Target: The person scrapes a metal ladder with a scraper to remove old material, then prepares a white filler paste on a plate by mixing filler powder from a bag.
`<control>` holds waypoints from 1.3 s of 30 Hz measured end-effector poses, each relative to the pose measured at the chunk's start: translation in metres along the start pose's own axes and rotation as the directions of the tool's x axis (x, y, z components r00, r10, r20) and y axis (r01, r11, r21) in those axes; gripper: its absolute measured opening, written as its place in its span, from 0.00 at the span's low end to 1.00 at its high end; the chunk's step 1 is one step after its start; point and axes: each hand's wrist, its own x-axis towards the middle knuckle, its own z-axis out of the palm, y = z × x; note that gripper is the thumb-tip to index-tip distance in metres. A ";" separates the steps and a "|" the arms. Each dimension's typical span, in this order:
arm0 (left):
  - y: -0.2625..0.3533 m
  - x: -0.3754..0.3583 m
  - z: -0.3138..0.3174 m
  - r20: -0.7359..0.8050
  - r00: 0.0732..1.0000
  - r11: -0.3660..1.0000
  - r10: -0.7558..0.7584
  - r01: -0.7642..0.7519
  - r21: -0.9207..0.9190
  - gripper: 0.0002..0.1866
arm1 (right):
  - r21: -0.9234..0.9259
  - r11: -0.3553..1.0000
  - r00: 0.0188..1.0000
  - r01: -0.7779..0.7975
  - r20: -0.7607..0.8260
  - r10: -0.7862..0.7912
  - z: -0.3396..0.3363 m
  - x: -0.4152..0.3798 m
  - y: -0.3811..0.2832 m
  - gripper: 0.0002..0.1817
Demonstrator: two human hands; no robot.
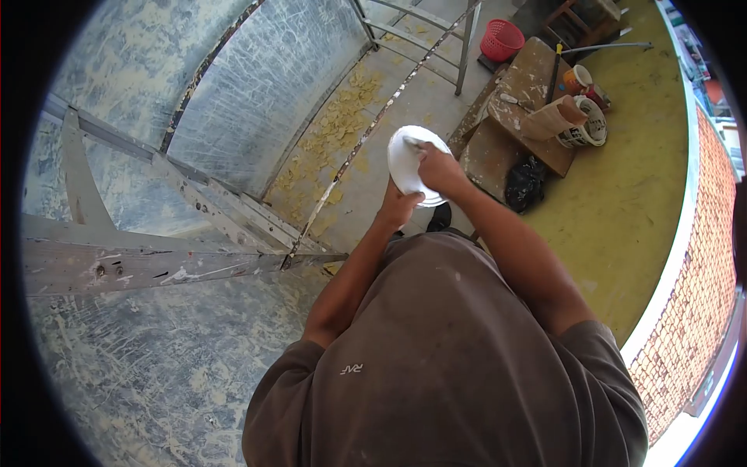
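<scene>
A round white dish-like container, tilted toward me, is held in front of my chest. My left hand grips its near rim from below, fingers closed around the edge. Over the inside of the dish, my right hand is closed on a small tool with a greyish end, whose tip rests against the white inner surface. The rest of that tool is hidden by the fingers, and I cannot tell its exact kind.
Paint-spattered metal framework stands at left, with a thin speckled bar crossing ahead. Yellowish flakes litter the floor. At right are a wooden bench, a red basket, a white bucket and a black plastic bag.
</scene>
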 end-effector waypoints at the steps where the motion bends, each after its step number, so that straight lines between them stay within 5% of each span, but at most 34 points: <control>1: -0.005 -0.003 -0.003 -0.001 0.999 0.990 0.053 -0.053 0.129 0.31 | 0.199 0.977 0.990 -0.078 0.128 0.052 -0.010 0.006 0.002 0.21; 2: -0.013 -0.006 -0.011 0.005 0.994 0.960 0.106 -0.104 0.259 0.30 | 0.367 0.910 0.962 -0.195 0.253 0.104 -0.020 0.012 0.003 0.20; 5: -0.018 0.010 -0.012 0.024 0.982 0.962 0.185 -0.186 0.199 0.29 | 0.119 0.938 0.946 0.325 -0.037 -0.323 0.001 -0.012 -0.004 0.20; 8: -0.001 0.008 -0.003 0.019 0.997 0.995 0.078 -0.079 0.066 0.29 | 0.180 0.981 0.996 -0.069 -0.040 0.077 -0.001 -0.007 -0.015 0.20; 9: 0.002 0.004 -0.002 0.007 0.999 0.992 0.047 -0.048 0.119 0.30 | 0.306 0.952 0.996 0.002 -0.088 0.026 0.008 0.015 0.011 0.21; 10: 0.007 0.001 -0.005 -0.005 1.000 0.984 0.019 -0.018 0.178 0.30 | 0.428 0.893 0.991 -0.136 0.076 0.114 -0.010 0.010 0.005 0.22; 14: 0.015 0.010 -0.011 0.044 0.997 0.997 0.062 -0.064 0.053 0.38 | 0.502 0.858 0.987 -0.107 0.158 0.030 -0.035 -0.034 -0.008 0.20; 15: 0.003 0.016 -0.020 0.087 0.996 0.998 0.024 -0.029 0.049 0.38 | 0.413 0.911 0.987 0.006 0.146 -0.072 -0.031 -0.045 -0.010 0.21; 16: 0.005 0.019 -0.013 0.081 0.996 0.993 0.041 -0.050 0.106 0.39 | 0.290 0.934 0.977 0.210 -0.039 -0.208 -0.001 -0.048 0.001 0.20; 18: 0.005 0.026 -0.005 0.153 0.988 0.976 0.028 -0.059 0.207 0.47 | 0.263 0.964 0.999 0.033 -0.015 -0.030 -0.009 -0.055 -0.016 0.20; 20: 0.005 0.011 0.025 0.241 0.953 0.925 0.182 -0.249 0.287 0.54 | 0.336 0.942 0.961 0.005 -0.262 0.089 -0.010 -0.015 0.001 0.22; 22: -0.001 0.000 0.038 0.270 0.956 0.899 0.113 -0.214 0.382 0.58 | 0.357 0.928 0.991 -0.102 -0.042 0.125 -0.046 0.002 0.006 0.21; 24: -0.002 0.011 0.023 0.208 0.961 0.926 0.181 -0.238 0.292 0.53 | 0.237 0.967 0.992 0.094 -0.100 -0.072 -0.037 -0.008 0.013 0.21; 26: -0.007 0.033 -0.001 0.142 0.989 0.981 -0.033 0.005 0.195 0.43 | 0.296 0.947 0.992 0.122 -0.070 -0.106 -0.010 -0.032 0.010 0.21; 27: -0.002 0.036 0.001 0.168 0.986 0.983 0.024 -0.054 0.176 0.35 | 0.299 0.951 0.995 0.082 -0.082 -0.059 -0.008 -0.051 -0.001 0.21; 30: 0.011 0.026 0.030 0.158 0.972 0.961 0.175 -0.203 0.185 0.38 | 0.312 0.949 0.977 0.048 -0.211 0.020 -0.018 -0.038 -0.014 0.21; 31: -0.003 0.025 0.020 0.256 0.937 0.845 0.236 -0.329 0.421 0.41 | 0.331 0.943 0.976 0.043 -0.215 0.031 -0.030 -0.024 -0.011 0.21; 34: -0.027 0.014 0.012 0.226 0.943 0.815 0.245 -0.327 0.478 0.43 | 0.349 0.937 0.994 0.010 -0.106 0.029 -0.040 -0.007 0.006 0.20; 36: -0.005 0.025 0.020 0.192 0.952 0.903 0.240 -0.291 0.317 0.40 | 0.266 0.960 0.994 0.088 -0.078 -0.069 -0.029 -0.030 0.003 0.20; 37: 0.002 0.028 0.019 0.140 0.983 0.963 0.119 -0.148 0.226 0.38 | 0.305 0.951 0.998 0.060 -0.029 -0.054 -0.026 -0.051 -0.007 0.20; 39: 0.011 0.027 0.019 0.146 0.978 0.952 0.149 -0.181 0.245 0.38 | 0.395 0.919 0.997 -0.015 -0.058 0.041 -0.028 -0.057 -0.017 0.19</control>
